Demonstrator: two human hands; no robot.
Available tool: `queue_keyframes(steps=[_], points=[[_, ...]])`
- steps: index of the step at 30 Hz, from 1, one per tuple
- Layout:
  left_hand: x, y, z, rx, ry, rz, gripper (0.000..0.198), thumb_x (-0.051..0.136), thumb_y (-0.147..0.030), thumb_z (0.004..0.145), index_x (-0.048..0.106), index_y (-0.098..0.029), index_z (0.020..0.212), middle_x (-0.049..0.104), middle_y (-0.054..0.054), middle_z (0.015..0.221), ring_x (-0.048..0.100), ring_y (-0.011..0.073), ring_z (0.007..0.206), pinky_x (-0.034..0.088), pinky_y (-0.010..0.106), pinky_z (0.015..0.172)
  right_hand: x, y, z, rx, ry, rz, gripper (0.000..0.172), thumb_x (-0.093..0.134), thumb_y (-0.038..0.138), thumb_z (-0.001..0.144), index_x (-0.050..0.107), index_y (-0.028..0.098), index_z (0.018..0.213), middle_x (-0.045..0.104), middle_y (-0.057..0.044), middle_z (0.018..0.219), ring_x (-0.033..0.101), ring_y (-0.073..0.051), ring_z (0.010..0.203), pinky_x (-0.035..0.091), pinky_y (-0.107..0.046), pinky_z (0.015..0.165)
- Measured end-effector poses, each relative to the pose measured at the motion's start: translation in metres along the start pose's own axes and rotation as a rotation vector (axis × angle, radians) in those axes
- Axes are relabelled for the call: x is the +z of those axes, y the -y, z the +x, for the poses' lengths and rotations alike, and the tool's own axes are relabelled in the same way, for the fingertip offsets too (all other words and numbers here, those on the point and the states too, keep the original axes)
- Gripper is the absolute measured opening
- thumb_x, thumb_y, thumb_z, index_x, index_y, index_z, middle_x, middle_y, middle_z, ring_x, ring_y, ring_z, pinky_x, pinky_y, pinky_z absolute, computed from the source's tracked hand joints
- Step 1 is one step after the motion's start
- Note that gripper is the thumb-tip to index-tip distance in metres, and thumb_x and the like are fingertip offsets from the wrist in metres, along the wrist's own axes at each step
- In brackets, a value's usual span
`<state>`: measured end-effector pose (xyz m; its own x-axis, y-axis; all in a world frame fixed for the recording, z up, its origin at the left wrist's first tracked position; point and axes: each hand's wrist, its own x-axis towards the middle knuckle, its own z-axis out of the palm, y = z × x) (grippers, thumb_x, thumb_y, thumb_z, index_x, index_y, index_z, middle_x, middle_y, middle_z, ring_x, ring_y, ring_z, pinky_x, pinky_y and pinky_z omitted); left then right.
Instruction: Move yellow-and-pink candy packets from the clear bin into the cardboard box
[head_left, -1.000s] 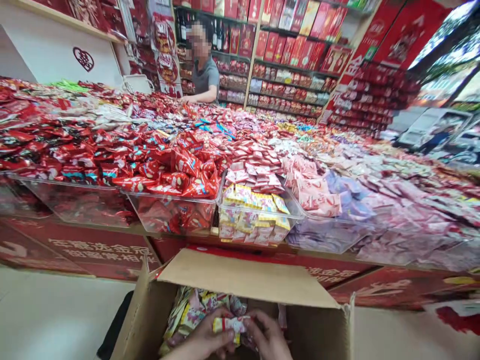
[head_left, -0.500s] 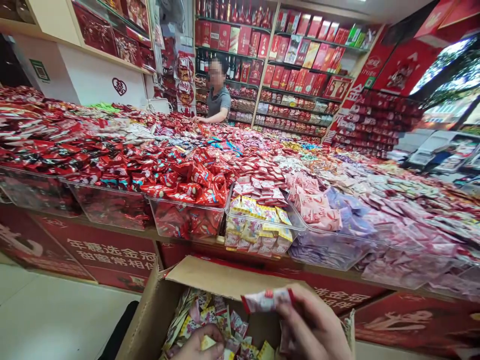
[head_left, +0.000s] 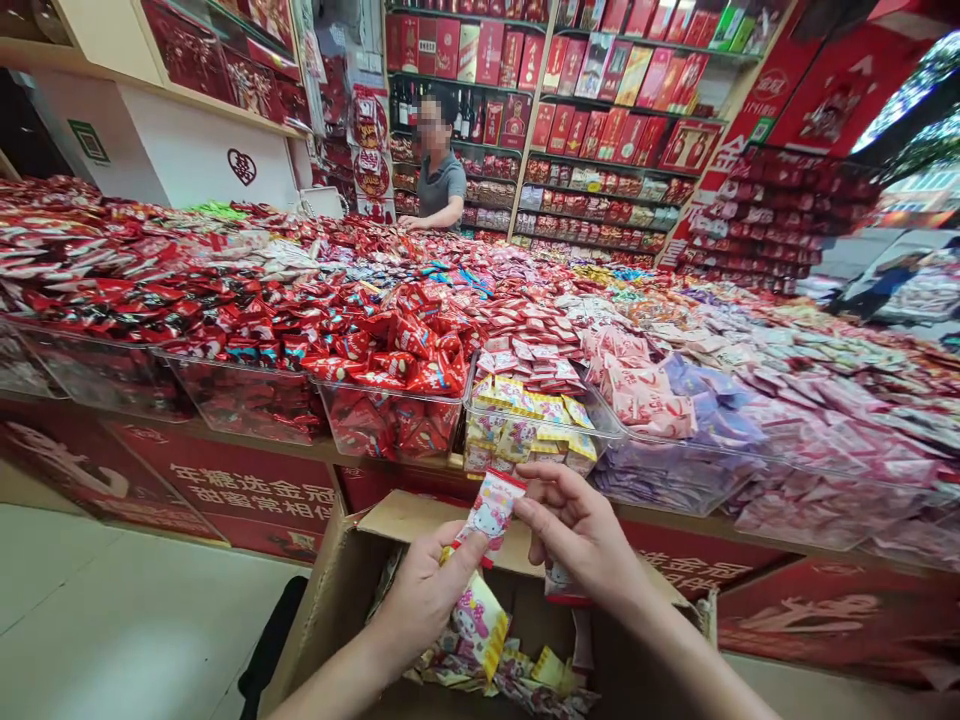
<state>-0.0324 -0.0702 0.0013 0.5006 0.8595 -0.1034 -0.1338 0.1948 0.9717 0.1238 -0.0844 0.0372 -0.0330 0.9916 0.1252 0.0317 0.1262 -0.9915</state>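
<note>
Above an open cardboard box (head_left: pixel 300 610), my left hand (head_left: pixel 424 590) is closed around small wrapped candies. One is a white candy packet with red ends and a cartoon cat (head_left: pixel 491 508), pinched upright under the thumb. A yellow-and-white candy packet (head_left: pixel 474 625) hangs below it in the same hand. My right hand (head_left: pixel 585 540) has its thumb and forefinger at the upper right edge of the red-ended packet. Below its curled fingers a second red-ended packet (head_left: pixel 561 582) shows, partly hidden in that hand. Loose yellow-and-white packets (head_left: pixel 551 670) lie in the box.
Clear plastic bins (head_left: pixel 390 425) of wrapped sweets line the counter's front edge. Beyond the box, one bin holds yellow-and-white packets (head_left: pixel 525 430). A person (head_left: pixel 442 190) stands behind the heaped counter. Red gift boxes (head_left: pixel 585 130) fill shelves at the back.
My left hand has risen out of the box with a yellow-and-white packet. Both hands have come together, and the red-ended packet now stands upright between them. The view has shifted slightly.
</note>
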Motion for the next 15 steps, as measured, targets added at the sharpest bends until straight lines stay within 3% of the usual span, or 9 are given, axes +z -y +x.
queue_keyframes(steps=[5, 9, 13, 15], points=[[0.006, 0.008, 0.003, 0.005, -0.015, -0.023, 0.031, 0.046, -0.045, 0.076, 0.053, -0.016, 0.080, 0.040, -0.006, 0.050, 0.030, 0.0062, 0.045, 0.024, 0.017, 0.044, 0.013, -0.013, -0.007, 0.039, -0.017, 0.111, 0.026, 0.059, 0.030, 0.069, 0.047, 0.019, 0.088, 0.055, 0.000, 0.072, 0.049, -0.006, 0.050, 0.041, -0.015, 0.036], [0.000, 0.010, 0.006, 0.067, -0.016, 0.071, 0.032, 0.045, -0.046, 0.076, 0.053, -0.017, 0.085, 0.047, -0.004, 0.058, 0.036, 0.0071, 0.050, 0.029, 0.017, 0.048, 0.005, 0.009, 0.003, 0.012, -0.045, 0.016, 0.030, 0.057, 0.034, 0.070, 0.045, 0.018, 0.093, 0.054, 0.002, 0.065, 0.046, -0.005, 0.042, 0.039, -0.016, 0.033], [-0.011, 0.024, 0.002, -0.006, -0.079, 0.198, 0.039, 0.046, -0.054, 0.070, 0.056, -0.016, 0.073, 0.044, -0.004, 0.053, 0.038, 0.0082, 0.049, 0.029, 0.018, 0.048, -0.033, 0.055, 0.063, -0.117, -0.210, -0.387, 0.035, 0.055, 0.032, 0.071, 0.048, 0.014, 0.101, 0.048, 0.005, 0.051, 0.047, -0.007, 0.039, 0.037, -0.017, 0.036], [-0.016, 0.040, -0.004, -0.040, -0.119, 0.224, 0.043, 0.048, -0.058, 0.066, 0.056, -0.016, 0.065, 0.045, -0.003, 0.054, 0.037, 0.0089, 0.051, 0.029, 0.019, 0.049, -0.052, 0.070, 0.107, -0.065, -0.230, -0.653, 0.031, 0.051, 0.030, 0.073, 0.053, 0.011, 0.097, 0.050, 0.003, 0.049, 0.048, -0.008, 0.040, 0.036, -0.018, 0.038]])
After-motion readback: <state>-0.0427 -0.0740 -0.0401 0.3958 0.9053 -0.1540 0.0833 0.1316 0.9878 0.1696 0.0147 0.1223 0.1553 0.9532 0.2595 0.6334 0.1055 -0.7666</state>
